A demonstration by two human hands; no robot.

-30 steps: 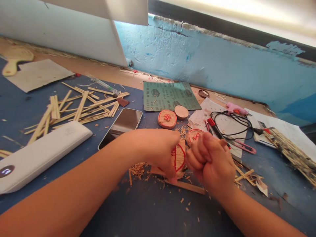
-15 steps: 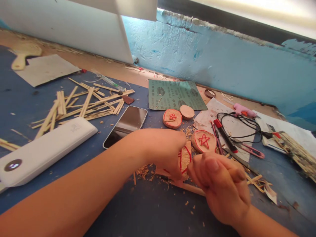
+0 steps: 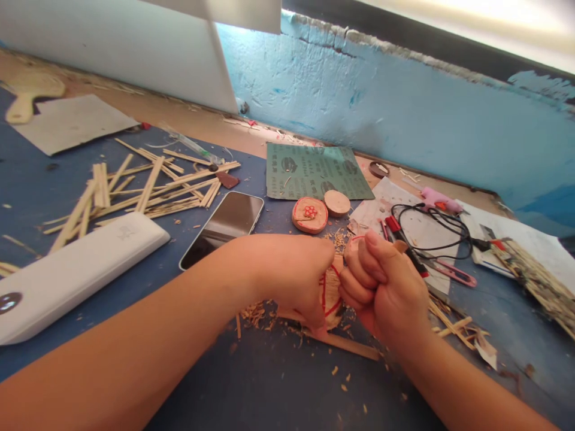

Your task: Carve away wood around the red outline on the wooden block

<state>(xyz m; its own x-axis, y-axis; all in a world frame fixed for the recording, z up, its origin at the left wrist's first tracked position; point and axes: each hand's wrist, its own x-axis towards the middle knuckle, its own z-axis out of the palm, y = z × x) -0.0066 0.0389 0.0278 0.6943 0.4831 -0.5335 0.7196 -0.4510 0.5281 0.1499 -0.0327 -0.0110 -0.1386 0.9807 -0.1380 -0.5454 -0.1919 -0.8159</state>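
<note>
My left hand (image 3: pixel 300 281) bends down over a pale wooden piece with red lines (image 3: pixel 332 293), its fingers mostly hidden behind the wrist. Close against that piece, my right hand (image 3: pixel 386 281) makes a fist with the thumb up. A brown wooden end (image 3: pixel 400 245) pokes out of the fist, seemingly a tool handle; its working tip is hidden. Below the hands lies a flat wooden strip (image 3: pixel 353 346). Behind them sit a round slice with a red flower (image 3: pixel 309 214) and a plain slice (image 3: pixel 336 203). Another red-marked slice (image 3: pixel 354 242) is mostly covered by my right hand.
To the left lie a phone (image 3: pixel 224 227), a white power bank (image 3: pixel 85 275) and several wooden sticks (image 3: pixel 153 188). Green sandpaper (image 3: pixel 318 170) rests near the wall. On the right are a pink glue gun (image 3: pixel 440 200), its black cable (image 3: pixel 420 245) and a pink cutter (image 3: pixel 456 274).
My right hand has risen and shifted slightly left, now covering the star slice, and the brown end shows above it. The left hand stays over the red-lined piece. The view has shifted slightly.
</note>
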